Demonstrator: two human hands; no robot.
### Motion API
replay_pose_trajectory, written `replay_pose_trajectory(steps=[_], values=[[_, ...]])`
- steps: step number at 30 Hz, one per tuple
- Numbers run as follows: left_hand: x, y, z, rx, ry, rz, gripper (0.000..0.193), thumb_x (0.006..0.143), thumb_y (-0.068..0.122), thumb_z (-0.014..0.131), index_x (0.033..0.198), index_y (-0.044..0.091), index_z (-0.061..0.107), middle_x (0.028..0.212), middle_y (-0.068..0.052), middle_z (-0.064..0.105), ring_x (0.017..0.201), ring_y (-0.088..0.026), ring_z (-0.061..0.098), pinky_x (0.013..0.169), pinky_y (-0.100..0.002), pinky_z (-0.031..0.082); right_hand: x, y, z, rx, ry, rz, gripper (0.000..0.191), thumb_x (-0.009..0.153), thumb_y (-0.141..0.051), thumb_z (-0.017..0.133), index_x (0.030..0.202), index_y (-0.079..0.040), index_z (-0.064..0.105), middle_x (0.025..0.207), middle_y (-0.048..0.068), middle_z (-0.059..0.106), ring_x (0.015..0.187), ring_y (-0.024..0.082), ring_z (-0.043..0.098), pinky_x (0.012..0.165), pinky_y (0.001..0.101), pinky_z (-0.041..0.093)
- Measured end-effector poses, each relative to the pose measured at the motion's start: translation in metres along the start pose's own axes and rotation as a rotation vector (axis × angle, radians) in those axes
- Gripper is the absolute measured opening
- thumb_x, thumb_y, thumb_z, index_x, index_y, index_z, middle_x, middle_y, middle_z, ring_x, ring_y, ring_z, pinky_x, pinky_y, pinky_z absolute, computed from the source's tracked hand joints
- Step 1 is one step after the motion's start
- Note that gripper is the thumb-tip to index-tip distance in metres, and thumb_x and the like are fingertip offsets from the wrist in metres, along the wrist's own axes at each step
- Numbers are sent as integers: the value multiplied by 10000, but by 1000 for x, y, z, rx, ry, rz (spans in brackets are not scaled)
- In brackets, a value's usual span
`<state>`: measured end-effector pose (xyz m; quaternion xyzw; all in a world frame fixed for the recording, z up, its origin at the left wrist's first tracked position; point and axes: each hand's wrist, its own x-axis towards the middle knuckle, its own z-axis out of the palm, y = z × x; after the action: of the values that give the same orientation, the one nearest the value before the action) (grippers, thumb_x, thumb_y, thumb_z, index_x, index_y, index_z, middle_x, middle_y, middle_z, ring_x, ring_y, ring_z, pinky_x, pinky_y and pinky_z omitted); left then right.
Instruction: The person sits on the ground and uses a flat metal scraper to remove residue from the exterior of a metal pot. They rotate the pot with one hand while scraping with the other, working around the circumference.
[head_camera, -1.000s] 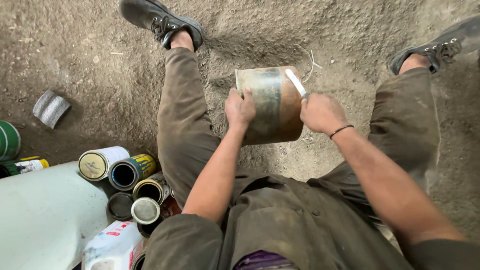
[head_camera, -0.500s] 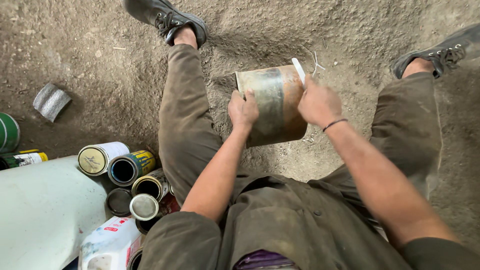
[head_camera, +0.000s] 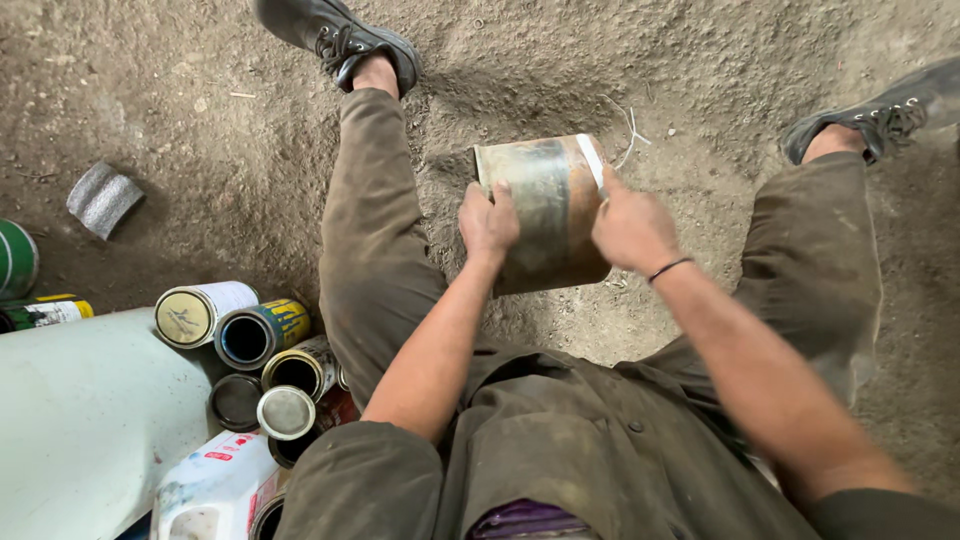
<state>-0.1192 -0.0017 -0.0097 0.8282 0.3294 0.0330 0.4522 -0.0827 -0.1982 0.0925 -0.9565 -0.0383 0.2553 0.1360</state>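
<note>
Between your two knees, just above the dirt ground (head_camera: 700, 60), you hold a big rusty metal can (head_camera: 545, 215) tipped on its side; your left hand (head_camera: 488, 222) is closed on its near left edge, fingers wrapped over the rim; your right hand (head_camera: 632, 228) is closed on a thin white stick (head_camera: 592, 160) that lies against the can's right side; it looks like you are scraping or prying there, so keep the can tight in the left hand and push the stick away from your fingers, slow and steady, so it does not slip; watch the can's rim, which may be sharp. Down by your left leg sits a pile of smaller tins (head_camera: 262, 335), some open and some with lids, touching each other; a white plastic jug (head_camera: 205, 490) lies just below them, next to a pale flat sheet (head_camera: 80, 430); a crushed grey can (head_camera: 102, 198) lies well apart on the dirt, and a green round thing (head_camera: 15, 260) peeks in at the edge; your shoes (head_camera: 340, 40) are out of the way; nothing blocks your hands, but keep your left elbow clear of the tins.
</note>
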Motion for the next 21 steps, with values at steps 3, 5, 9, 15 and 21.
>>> replay_pose_trajectory(steps=[3, 5, 9, 15, 21], values=[[-1, -1, 1, 14, 3, 0, 446, 942, 425, 586, 1010, -14, 631, 1011, -310, 694, 987, -501, 650, 885, -547, 496, 0, 1, 1, 75, 107, -46, 562, 964, -194, 482, 1521, -116, 481, 960, 287, 717, 894, 460, 688, 849, 546, 547], [0, -2, 3, 26, 12, -12, 452, 943, 428, 586, 1012, -17, 627, 1013, -314, 690, 986, -505, 645, 885, -550, 496, 0, -1, 1, -28, 173, -75, 585, 959, -192, 499, 1534, -95, 451, 936, 273, 728, 880, 472, 686, 839, 556, 543], [1, -4, 5, 34, 25, 9, 453, 938, 423, 595, 1016, -22, 622, 1021, -325, 681, 989, -513, 638, 889, -558, 487, -3, -9, -2, -35, 37, -56, 610, 942, -207, 513, 1544, -144, 435, 937, 309, 704, 897, 488, 680, 849, 569, 532], [1, -6, 6, 22, 29, 30, 455, 943, 424, 590, 999, -26, 617, 1015, -322, 683, 989, -515, 638, 888, -556, 491, -2, -17, -9, 4, 144, -26, 560, 1006, -227, 492, 1549, -97, 464, 961, 286, 723, 896, 446, 708, 823, 528, 566], [0, -5, 5, 22, 27, 41, 452, 939, 423, 592, 1018, -21, 614, 998, -322, 686, 972, -513, 644, 885, -557, 489, 3, -15, -11, 162, -193, 163, 559, 985, -217, 423, 1542, -238, 464, 936, 234, 749, 888, 408, 743, 782, 543, 617]])
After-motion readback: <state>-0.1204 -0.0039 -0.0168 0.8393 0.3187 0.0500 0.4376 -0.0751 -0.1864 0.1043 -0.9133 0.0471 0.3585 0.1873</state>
